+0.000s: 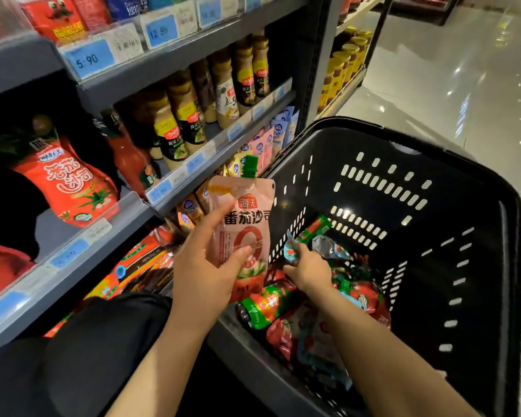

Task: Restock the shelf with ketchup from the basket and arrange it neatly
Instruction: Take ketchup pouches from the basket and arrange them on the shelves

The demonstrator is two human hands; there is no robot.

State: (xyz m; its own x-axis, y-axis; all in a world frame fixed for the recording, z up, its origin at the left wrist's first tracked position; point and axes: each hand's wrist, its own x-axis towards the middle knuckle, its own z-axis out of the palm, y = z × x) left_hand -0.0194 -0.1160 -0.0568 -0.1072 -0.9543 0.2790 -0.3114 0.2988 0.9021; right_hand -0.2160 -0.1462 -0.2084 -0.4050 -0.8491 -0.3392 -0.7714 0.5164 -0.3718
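My left hand (206, 266) grips a pale red ketchup pouch (247, 224) with a green cap, held upright between the shelf and the black basket (478, 266). My right hand (309, 269) reaches down into the basket and pinches a small blue-and-red packet (291, 249). Several ketchup pouches and a green-labelled ketchup bottle (266, 305) lie jumbled on the basket's bottom. On the grey shelf (82, 236) at the left stands a red ketchup pouch (69, 185) beside a ketchup bottle (133, 164).
Brown-capped dressing bottles (190, 115) line the same shelf further right. Below it hang more sauce packets (145, 260). Blue price tags (89, 58) run along the shelf edges. A shiny tiled floor (451, 70) lies behind the basket. My dark-clothed knee (103, 341) is at the bottom left.
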